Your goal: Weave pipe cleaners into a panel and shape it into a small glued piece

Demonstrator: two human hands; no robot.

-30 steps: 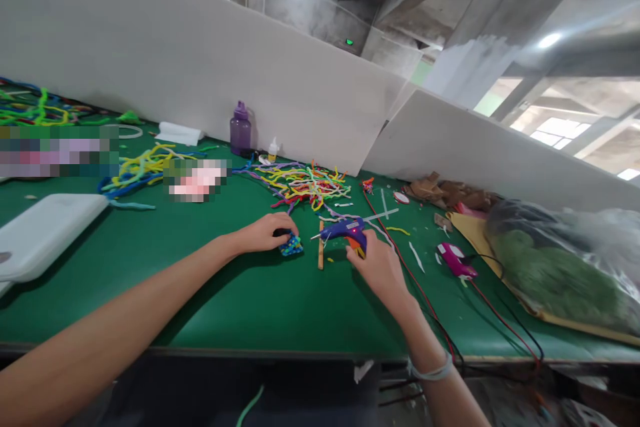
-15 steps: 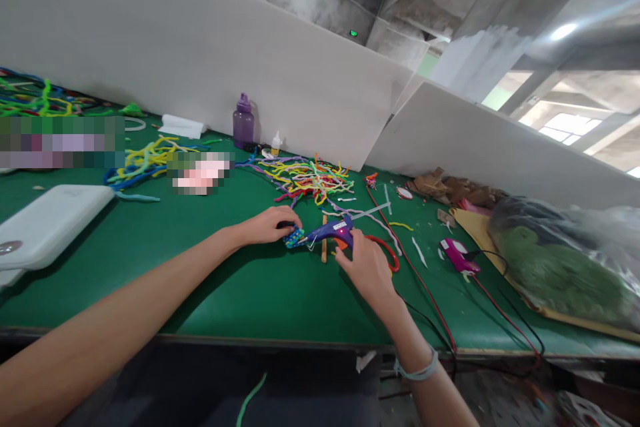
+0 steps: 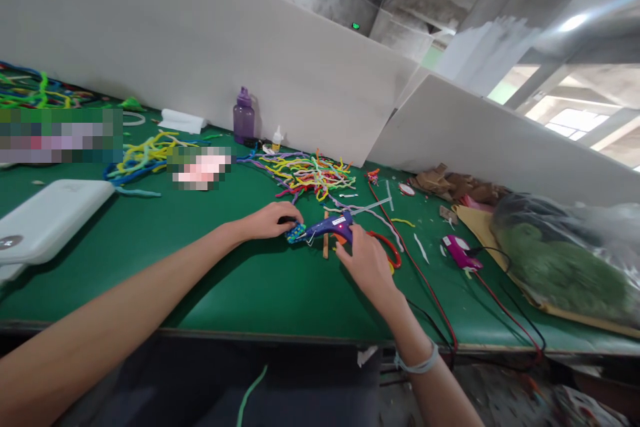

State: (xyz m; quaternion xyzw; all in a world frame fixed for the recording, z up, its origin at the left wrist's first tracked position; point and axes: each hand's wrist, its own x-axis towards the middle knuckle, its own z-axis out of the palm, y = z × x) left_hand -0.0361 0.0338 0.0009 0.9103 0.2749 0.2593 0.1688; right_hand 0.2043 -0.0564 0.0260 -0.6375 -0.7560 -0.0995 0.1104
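My left hand is closed on a small blue-and-green braided piece just above the green table. From the right, my right hand grips a purple glue gun whose nozzle points left, at the braided piece. Whether the tip touches the piece is too small to tell. A small red light shows on the gun's body. Under the gun a flat wooden stick lies on the table, and red-handled scissors rest beside my right hand.
Colourful fuzzy stems lie beyond my hands. A purple bottle stands by the white partition. At left is a white device; at right, a magenta device, cables and a plastic bag.
The glue gun's nozzle has moved slightly left, closer over the braided piece. Both hands keep their hold, and the view has shifted a little.
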